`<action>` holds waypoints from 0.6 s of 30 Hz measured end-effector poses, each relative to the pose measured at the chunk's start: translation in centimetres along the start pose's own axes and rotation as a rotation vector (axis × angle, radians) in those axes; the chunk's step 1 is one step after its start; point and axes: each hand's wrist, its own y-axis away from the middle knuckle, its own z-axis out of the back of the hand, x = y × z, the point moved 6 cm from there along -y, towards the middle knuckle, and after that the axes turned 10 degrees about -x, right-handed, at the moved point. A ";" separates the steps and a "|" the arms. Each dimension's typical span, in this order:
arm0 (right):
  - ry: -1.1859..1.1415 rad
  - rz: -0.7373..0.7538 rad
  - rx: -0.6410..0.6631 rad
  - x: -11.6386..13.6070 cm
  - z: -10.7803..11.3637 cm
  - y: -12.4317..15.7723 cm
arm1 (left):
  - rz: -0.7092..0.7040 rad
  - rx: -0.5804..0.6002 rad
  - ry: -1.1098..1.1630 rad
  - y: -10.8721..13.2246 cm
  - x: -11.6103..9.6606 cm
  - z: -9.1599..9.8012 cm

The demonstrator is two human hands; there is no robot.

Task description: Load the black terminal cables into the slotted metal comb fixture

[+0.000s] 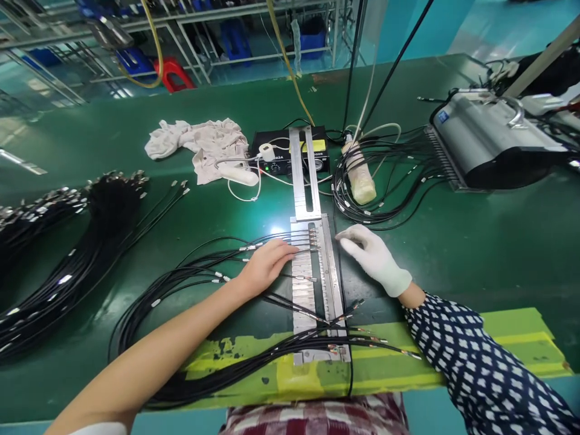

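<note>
My bare left hand (268, 266) reaches over the left edge of a slotted metal fixture (335, 290), its fingertips closed on a thin black cable (304, 250). Several cable ends with stripped wires lie side by side across the upper slots, just above those fingers. My right hand (374, 257), in a white glove, is to the right of the fixture with thumb and forefinger pinched together. What is between those tips, if anything, is too small to make out. A bundle of black cables (254, 362) crosses the fixture's near end, its coloured wire ends pointing right.
Behind the fixture stand a black control box (281, 164), a crumpled white cloth (222, 145) and a plastic bottle (360, 175). A grey machine (493, 142) is at right, beside coiled cables. Large cable bundles (104, 229) lie at left. Yellow-green tape (408, 377) covers the front edge.
</note>
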 end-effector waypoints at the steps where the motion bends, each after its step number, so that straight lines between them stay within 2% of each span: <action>1: -0.002 0.002 -0.016 -0.2 0.0 0.0 | -0.015 0.019 -0.016 0.0 0.4 0.3; 5: 0.031 0.012 -0.004 -0.3 -0.4 -0.1 | -0.112 0.116 -0.084 0.0 1.0 0.3; 8: 0.050 0.021 -0.003 -0.2 -0.6 -0.2 | -0.149 0.132 -0.123 -0.1 0.9 -0.2; 18: 0.069 -0.006 0.018 -0.1 -0.7 -0.1 | -0.150 0.178 -0.080 -1.1 1.3 -0.4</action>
